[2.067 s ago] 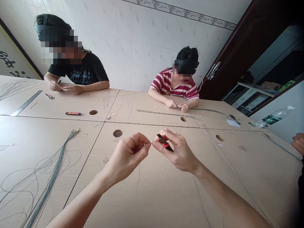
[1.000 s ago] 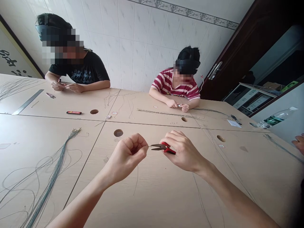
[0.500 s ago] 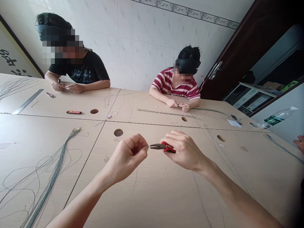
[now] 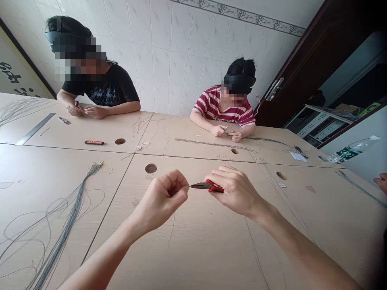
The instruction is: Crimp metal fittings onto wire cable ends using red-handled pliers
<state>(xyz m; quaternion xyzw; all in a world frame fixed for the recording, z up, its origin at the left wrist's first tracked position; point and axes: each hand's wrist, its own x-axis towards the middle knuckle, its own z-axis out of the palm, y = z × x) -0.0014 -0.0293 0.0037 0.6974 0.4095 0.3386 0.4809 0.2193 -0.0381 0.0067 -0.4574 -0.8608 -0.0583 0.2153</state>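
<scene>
Red-handled pliers (image 4: 215,186) are gripped in my right hand (image 4: 234,189), their dark jaws closed and pointing left. The jaw tips meet a tiny end of cord at the fingertips of my left hand (image 4: 169,192). That hand is closed in a pinch around a thin cord (image 4: 172,230), whose tail hangs below it over the table. Most of the cord inside the fingers is hidden. Left of my hands, a bundle of grey-green cords (image 4: 75,209) with small metal ends lies on the table.
Across the table (image 4: 187,257) sit two people, one in a black shirt (image 4: 105,90), one in a striped shirt (image 4: 222,105). A ruler (image 4: 35,129), a red-and-black object (image 4: 94,142), a bottle (image 4: 352,150) and more cords lie around. Round holes (image 4: 150,168) pierce the tabletop.
The plier jaws have closed at the cord end by my left fingertips. My hands have stayed in nearly the same place. The person in stripes has shifted a held tool slightly.
</scene>
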